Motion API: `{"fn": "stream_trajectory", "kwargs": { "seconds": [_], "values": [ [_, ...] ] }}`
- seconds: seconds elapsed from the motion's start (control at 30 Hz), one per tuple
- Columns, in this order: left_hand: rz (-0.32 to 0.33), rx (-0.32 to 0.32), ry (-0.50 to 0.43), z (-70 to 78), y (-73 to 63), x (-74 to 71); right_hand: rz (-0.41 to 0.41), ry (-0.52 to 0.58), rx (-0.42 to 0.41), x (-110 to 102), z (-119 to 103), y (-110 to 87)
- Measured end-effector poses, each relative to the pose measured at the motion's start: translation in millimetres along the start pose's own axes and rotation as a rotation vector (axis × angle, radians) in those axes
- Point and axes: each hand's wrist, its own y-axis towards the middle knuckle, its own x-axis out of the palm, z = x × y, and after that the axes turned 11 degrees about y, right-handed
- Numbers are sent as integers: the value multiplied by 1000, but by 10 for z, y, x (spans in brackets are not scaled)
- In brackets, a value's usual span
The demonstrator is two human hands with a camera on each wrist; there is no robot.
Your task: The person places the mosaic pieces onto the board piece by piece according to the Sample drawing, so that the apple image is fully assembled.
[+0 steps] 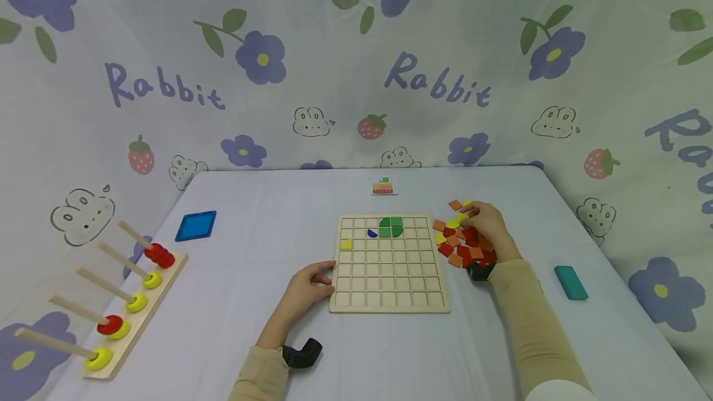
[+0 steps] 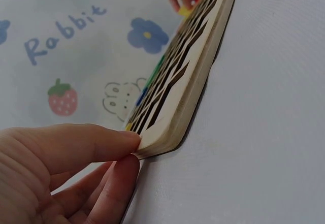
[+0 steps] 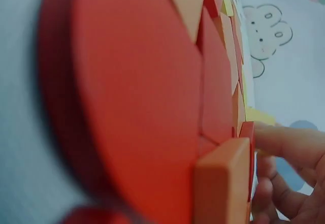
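Observation:
A square wooden grid board (image 1: 374,289) lies on the white table. Its cells hold green pieces (image 1: 391,227) in a rounded cluster, a small blue piece (image 1: 372,233) and a yellow piece (image 1: 346,244). At the board's left edge my left hand (image 1: 306,285) pinches the rim, thumb and finger meeting there in the left wrist view. My right hand (image 1: 487,223) reaches over a pile of loose red, orange and yellow pieces (image 1: 455,241). Its fingertips pinch a yellow tile (image 3: 260,116), partly hidden by the fingers and nearby red and orange pieces.
Behind the board lies a small picture card (image 1: 384,185). On the left are a blue tray-like square (image 1: 195,226) and a wooden peg stand (image 1: 139,314) with red and yellow rings. A teal block (image 1: 570,283) lies at the right. Patterned cloth (image 1: 334,79) hangs behind.

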Motion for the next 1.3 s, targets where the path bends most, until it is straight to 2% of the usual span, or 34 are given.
{"fn": "stream_trajectory", "kwargs": {
  "seconds": [0.1, 0.27, 0.4, 0.57, 0.83, 0.97, 1.1, 1.3],
  "values": [
    [0, 2, -8, -1, 1, 3, -3, 37, 23, 4, -23, -4],
    [0, 4, -8, -5, -2, 9, -13, 164, 41, 27, -102, -15],
    [5, -1, -3, -9, -6, -1, -64, 273, 12, 101, -298, -51],
    [8, -4, 10, -10, -12, -14, -124, 357, -20, 303, -549, -105],
    [4, 17, 20, 19, -8, -3, -244, 394, -68, 752, -815, -192],
    [9, 10, 27, 22, -10, -9, -313, 323, -135, 1030, -936, -232],
    [11, 13, 28, 17, -12, -12, -365, 250, -153, 1277, -1022, -233],
    [7, 11, 8, 19, -20, -1, -374, 204, -161, 1517, -1071, -215]
  ]
}}
